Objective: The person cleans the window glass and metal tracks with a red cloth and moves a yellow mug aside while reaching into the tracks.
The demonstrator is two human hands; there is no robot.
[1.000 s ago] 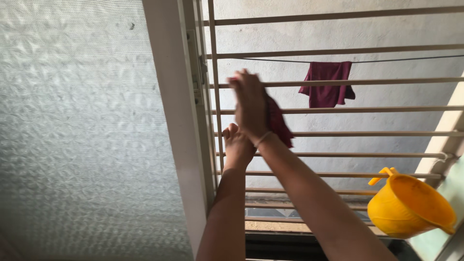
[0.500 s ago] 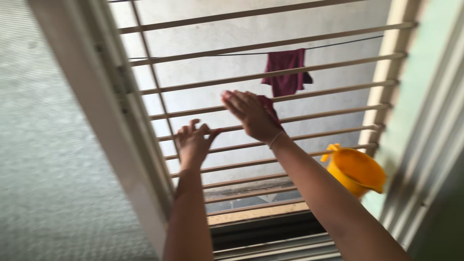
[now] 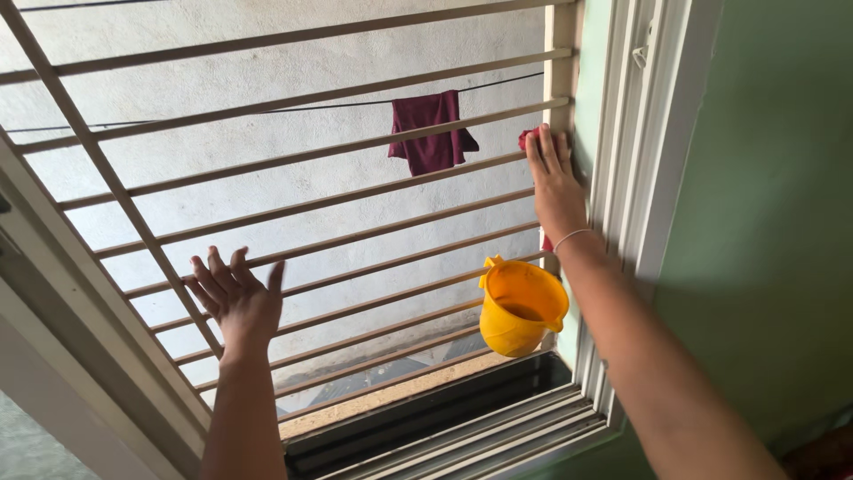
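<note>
My right hand [image 3: 554,185] presses a dark red cloth [image 3: 528,138] flat against the right end of the window grille [image 3: 293,160], beside the window frame [image 3: 622,160]. Only small bits of that cloth show above and below the palm. My left hand [image 3: 235,299] rests open on a lower grille bar at the left, fingers spread, holding nothing. A thin bracelet circles my right wrist.
A yellow plastic mug [image 3: 520,306] hangs by its handle from a lower bar at the right. Another dark red cloth [image 3: 430,130] hangs on a line outside, before a grey wall [image 3: 222,80]. The sliding-window track [image 3: 462,427] runs below; a green wall [image 3: 773,222] stands right.
My right hand has slid the cloth along the bars from the left side to the right end of the grille. My left hand opened and stayed left. The view swung right.
</note>
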